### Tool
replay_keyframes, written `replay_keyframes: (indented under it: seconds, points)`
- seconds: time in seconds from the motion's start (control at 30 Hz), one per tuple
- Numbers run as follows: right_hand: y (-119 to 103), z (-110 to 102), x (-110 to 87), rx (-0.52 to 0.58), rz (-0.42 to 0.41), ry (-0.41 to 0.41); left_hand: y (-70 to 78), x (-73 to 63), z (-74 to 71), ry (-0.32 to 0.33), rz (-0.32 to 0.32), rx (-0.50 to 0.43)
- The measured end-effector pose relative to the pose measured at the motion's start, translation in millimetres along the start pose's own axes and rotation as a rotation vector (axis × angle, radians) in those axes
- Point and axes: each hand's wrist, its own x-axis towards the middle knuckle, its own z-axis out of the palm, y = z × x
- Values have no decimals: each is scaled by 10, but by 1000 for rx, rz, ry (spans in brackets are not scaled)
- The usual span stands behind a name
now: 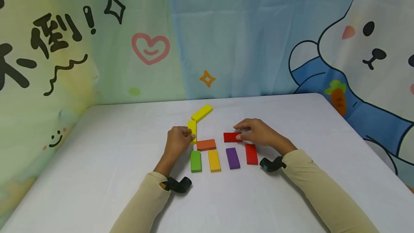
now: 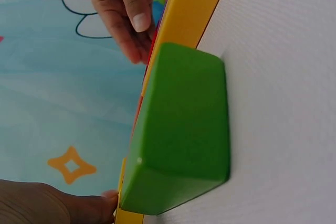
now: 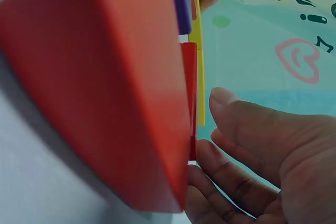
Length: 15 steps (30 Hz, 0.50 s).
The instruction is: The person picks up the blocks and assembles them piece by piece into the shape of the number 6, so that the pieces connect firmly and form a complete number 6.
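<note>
My left hand [image 1: 176, 141] pinches an upright-running yellow block [image 1: 192, 126] lying flat on the table, thumb and fingers at its near half. My right hand [image 1: 260, 132] hovers at the right end of a red block [image 1: 230, 137], thumb and fingers spread apart. In the right wrist view, that thumb [image 3: 226, 103] stands clear of the red block [image 3: 190, 98]. Touching the near end of the held yellow block is an orange block [image 1: 206, 145]. Another yellow block [image 1: 202, 113] slants off its far end.
In a near row lie a green block [image 1: 196, 161], a golden-yellow block [image 1: 214, 160], a purple block [image 1: 233, 158] and a second red block [image 1: 251, 154]. They rest on a white-covered table [image 1: 113, 161]. Behind it hangs a printed cloth [image 1: 233, 39].
</note>
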Motion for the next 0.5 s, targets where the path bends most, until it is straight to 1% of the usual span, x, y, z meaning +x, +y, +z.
replay_keyframes:
  seconds: [0.1, 0.33, 0.5]
  points:
    - [3, 26, 3, 4, -5, -5, -1, -3, 4, 6, 9, 1]
    - [-5, 72, 3, 1, -13, -13, 8, 0, 12, 4, -27, 7]
    - [-15, 85, -2, -3, -35, -13, 5, -3, 12, 4, -29, 5]
